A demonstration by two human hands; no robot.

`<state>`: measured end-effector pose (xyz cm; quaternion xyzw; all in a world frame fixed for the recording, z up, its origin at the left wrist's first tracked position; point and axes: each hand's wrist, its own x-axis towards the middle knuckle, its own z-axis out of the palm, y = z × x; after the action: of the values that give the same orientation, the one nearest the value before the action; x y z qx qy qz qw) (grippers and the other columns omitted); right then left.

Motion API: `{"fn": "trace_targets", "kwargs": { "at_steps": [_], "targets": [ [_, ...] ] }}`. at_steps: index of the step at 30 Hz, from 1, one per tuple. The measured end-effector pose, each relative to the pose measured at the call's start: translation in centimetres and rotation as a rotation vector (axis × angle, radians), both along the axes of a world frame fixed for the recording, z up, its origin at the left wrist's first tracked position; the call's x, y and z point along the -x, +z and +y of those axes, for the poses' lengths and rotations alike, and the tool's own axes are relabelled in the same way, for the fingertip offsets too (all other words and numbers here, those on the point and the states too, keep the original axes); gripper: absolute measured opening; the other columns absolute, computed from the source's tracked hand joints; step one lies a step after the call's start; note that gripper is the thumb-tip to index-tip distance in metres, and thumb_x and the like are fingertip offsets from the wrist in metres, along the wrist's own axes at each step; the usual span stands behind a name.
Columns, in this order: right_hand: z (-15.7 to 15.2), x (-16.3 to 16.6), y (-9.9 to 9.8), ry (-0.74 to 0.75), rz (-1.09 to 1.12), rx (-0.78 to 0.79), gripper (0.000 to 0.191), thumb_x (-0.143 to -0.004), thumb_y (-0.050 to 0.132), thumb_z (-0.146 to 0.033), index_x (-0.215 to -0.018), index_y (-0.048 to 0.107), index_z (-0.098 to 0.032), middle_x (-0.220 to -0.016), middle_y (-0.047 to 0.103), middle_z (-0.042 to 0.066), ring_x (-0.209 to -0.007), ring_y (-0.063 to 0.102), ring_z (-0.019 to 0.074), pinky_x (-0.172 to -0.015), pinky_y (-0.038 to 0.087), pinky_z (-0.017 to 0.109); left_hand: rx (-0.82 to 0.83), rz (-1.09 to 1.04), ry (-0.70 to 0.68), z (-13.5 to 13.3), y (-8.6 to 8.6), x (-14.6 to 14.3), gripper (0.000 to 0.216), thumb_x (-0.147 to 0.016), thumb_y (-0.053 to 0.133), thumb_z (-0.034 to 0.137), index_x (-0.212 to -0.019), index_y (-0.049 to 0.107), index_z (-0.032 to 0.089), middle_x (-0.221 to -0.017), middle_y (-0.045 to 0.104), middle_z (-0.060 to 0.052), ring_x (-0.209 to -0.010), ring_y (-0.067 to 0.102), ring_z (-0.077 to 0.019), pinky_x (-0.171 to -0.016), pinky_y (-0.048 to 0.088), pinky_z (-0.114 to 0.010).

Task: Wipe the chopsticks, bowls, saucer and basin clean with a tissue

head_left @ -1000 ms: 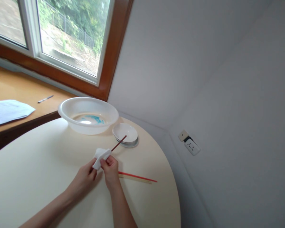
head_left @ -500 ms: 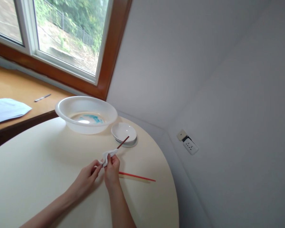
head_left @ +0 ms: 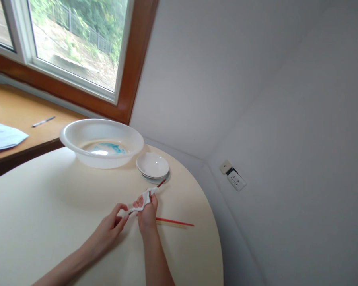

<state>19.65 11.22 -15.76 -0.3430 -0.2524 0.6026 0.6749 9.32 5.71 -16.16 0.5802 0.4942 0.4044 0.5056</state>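
Note:
My left hand [head_left: 111, 228] pinches the near end of a dark red chopstick [head_left: 161, 183] that points toward the small white dishes [head_left: 152, 165]. My right hand [head_left: 147, 214] is closed around a white tissue [head_left: 143, 200] wrapped on the chopstick's shaft, close to its far tip. Only the tip shows beyond the tissue. Both hands hover just above the round cream table [head_left: 47, 206]. Two more chopsticks, one red [head_left: 175, 222] and one pale, lie on the table right of my right hand.
A large white plastic basin [head_left: 101, 143] with a blue smear in its bottom stands behind the dishes. A wooden sill on the left carries a paper [head_left: 2, 137] and a pen [head_left: 43, 121]. The table's curved edge runs along the grey wall with a socket [head_left: 233, 176].
My right hand has slid the tissue along the chopstick toward its far tip, leaving less of the tip showing. The view has shifted a little to the right.

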Motion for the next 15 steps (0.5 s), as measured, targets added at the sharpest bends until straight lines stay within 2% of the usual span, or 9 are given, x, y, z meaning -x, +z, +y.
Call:
{"fn": "trace_targets", "kwargs": {
  "at_steps": [5, 7, 9, 11, 13, 15],
  "targets": [
    [0.7, -2.0, 0.4, -0.079, 0.028, -0.022, 0.035, -0.059, 0.068, -0.038, -0.065, 0.037, -0.022, -0.044, 0.034, -0.013, -0.039, 0.03, 0.0043, -0.042, 0.029, 0.02, -0.059, 0.122, -0.059, -0.2, 0.2, 0.2, 0.049, -0.078, 0.042, 0.05, -0.115, 0.049, 0.018, -0.049, 0.054, 0.007, -0.044, 0.044, -0.0119, -0.046, 0.035, -0.02],
    [0.9, -2.6, 0.5, -0.104, 0.025, -0.029, 0.036, -0.058, 0.068, -0.038, -0.065, 0.037, -0.022, -0.043, 0.033, -0.013, -0.039, 0.029, 0.004, -0.043, 0.029, 0.02, -0.098, 0.166, -0.082, -0.2, 0.2, 0.3, 0.052, -0.081, 0.04, 0.047, -0.122, 0.049, 0.018, -0.056, 0.062, 0.003, -0.05, 0.053, -0.0137, -0.054, 0.042, -0.022],
    [1.2, -3.3, 0.5, -0.133, 0.004, -0.036, 0.037, -0.06, 0.066, -0.041, -0.064, 0.035, -0.022, -0.043, 0.032, -0.014, -0.038, 0.028, 0.004, -0.043, 0.028, 0.02, -0.144, 0.177, -0.091, -0.2, 0.3, 0.4, 0.05, -0.081, 0.041, 0.045, -0.122, 0.055, 0.02, -0.075, 0.071, -0.003, -0.07, 0.064, -0.018, -0.07, 0.048, -0.026],
    [1.4, -3.9, 0.4, -0.163, -0.025, -0.046, 0.038, -0.064, 0.063, -0.045, -0.064, 0.033, -0.022, -0.043, 0.03, -0.014, -0.038, 0.028, 0.0043, -0.043, 0.027, 0.021, -0.179, 0.174, -0.098, -0.1, 0.3, 0.5, 0.045, -0.08, 0.044, 0.044, -0.115, 0.063, 0.022, -0.096, 0.073, -0.006, -0.095, 0.064, -0.0226, -0.087, 0.046, -0.03],
    [1.5, -4.6, 0.4, -0.184, -0.044, -0.056, 0.039, -0.067, 0.06, -0.049, -0.064, 0.032, -0.023, -0.043, 0.028, -0.014, -0.037, 0.027, 0.0045, -0.042, 0.026, 0.021, -0.199, 0.182, -0.117, -0.1, 0.2, 0.5, 0.042, -0.08, 0.046, 0.043, -0.11, 0.067, 0.023, -0.104, 0.071, -0.005, -0.104, 0.062, -0.0241, -0.091, 0.044, -0.03],
    [1.5, -5.1, 0.4, -0.202, -0.039, -0.052, 0.039, -0.067, 0.06, -0.049, -0.064, 0.031, -0.023, -0.043, 0.026, -0.014, -0.037, 0.026, 0.0045, -0.042, 0.025, 0.021, -0.214, 0.194, -0.135, 0.0, 0.1, 0.5, 0.04, -0.081, 0.046, 0.039, -0.112, 0.067, 0.025, -0.107, 0.07, -0.003, -0.102, 0.064, -0.0229, -0.089, 0.046, -0.028]
  ]
}}
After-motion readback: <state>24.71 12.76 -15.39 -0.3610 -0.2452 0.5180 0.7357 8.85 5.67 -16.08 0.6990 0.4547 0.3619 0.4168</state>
